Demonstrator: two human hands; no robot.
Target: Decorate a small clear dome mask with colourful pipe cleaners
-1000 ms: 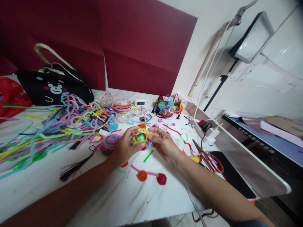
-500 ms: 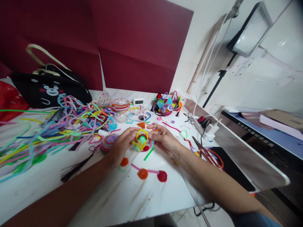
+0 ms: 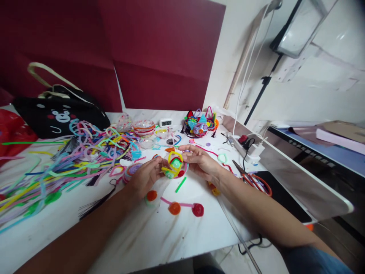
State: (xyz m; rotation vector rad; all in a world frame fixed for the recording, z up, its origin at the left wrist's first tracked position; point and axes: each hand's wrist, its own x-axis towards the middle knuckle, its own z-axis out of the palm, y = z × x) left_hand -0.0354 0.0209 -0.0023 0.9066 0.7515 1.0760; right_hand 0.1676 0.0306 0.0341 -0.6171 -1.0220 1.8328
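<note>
Between my two hands is a small pipe-cleaner ornament (image 3: 176, 163), with a yellow frame, a green middle and a red strip; a pinkish, clear-looking rim shows behind it. My left hand (image 3: 146, 177) grips its left side with thumb and fingers. At its right edge, my right hand (image 3: 201, 161) holds it with bent fingers. Just below lies a short green pipe-cleaner piece (image 3: 180, 184). Closer to me, a pink stem joins an orange coil (image 3: 174, 208) and a red coil (image 3: 197, 209). Another orange coil (image 3: 152, 195) lies near my left wrist.
Loose pipe cleaners (image 3: 94, 156) are heaped on the left before a black bag (image 3: 57, 118). Finished colourful ornaments (image 3: 199, 125) and a small digital clock (image 3: 165, 122) stand at the back. Orange-handled scissors (image 3: 258, 182) and a power strip (image 3: 248, 150) lie to the right.
The ornament has shifted slightly up and right in my hands. My left fingers have slid from its top towards its left side. The camera view has moved a little.
</note>
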